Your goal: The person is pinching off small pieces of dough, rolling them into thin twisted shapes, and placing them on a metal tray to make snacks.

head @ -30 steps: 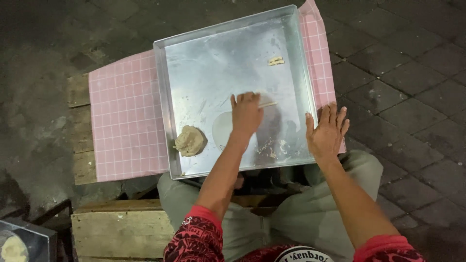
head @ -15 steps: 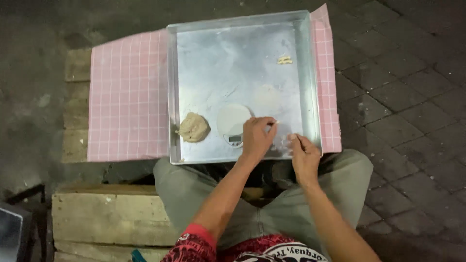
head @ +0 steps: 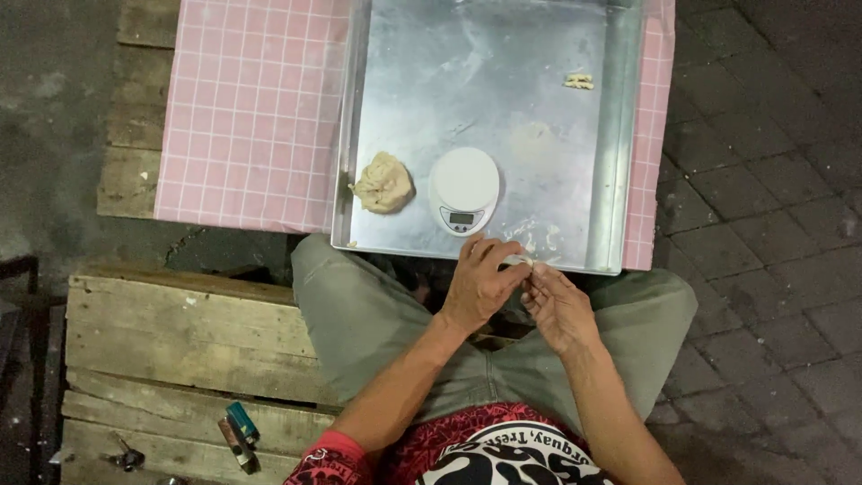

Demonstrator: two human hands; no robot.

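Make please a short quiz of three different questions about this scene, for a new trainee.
1. True or false: the dough lump lies on the white kitchen scale.
2. What covers the table under the metal tray? A) pink checked cloth B) newspaper C) blue towel
3. Where do the left hand and right hand meet?

Key:
1. False; it lies on the tray, left of the scale.
2. A, the pink checked cloth.
3. At the tray's near edge, fingertips together.

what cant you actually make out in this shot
- Head view: what the left hand and right hand pinch between them, too small and covered by fingers.
- Scale display: too small to read.
- Tray far edge: cut off by the top of the frame.
- Bits on the wooden bench by the lighters: dark, unclear.
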